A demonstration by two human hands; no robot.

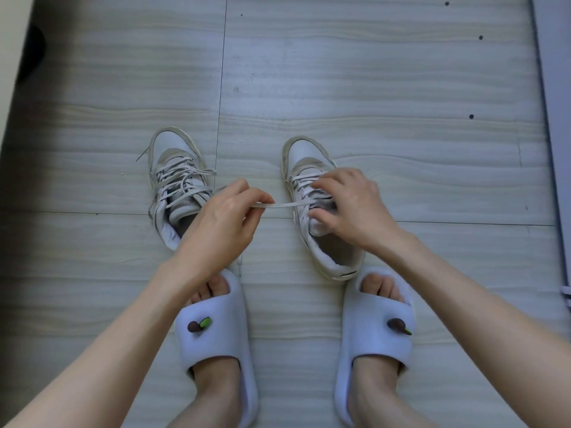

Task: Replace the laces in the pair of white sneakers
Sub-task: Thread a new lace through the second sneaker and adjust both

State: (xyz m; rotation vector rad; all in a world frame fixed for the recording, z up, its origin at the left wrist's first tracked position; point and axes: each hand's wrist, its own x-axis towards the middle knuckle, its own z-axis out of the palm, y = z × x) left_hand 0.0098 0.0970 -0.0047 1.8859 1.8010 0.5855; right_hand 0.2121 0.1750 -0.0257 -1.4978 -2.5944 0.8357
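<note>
Two white sneakers stand on the floor, toes pointing away from me. The left sneaker (173, 168) has loose, untied laces across its tongue. The right sneaker (301, 159) lies under my right hand (349, 205), which rests on its tongue with fingers curled at the eyelets. My left hand (222, 220) pinches a flat white lace (282, 205) that runs taut sideways from the right sneaker's upper eyelets. The left hand covers the rear of the left sneaker.
My feet wear pale slides, the left slide (213, 332) and the right slide (374, 332), just behind the sneakers. The floor (370, 88) is light wood-grain tile. A wall or door edge (553, 88) runs along the right side.
</note>
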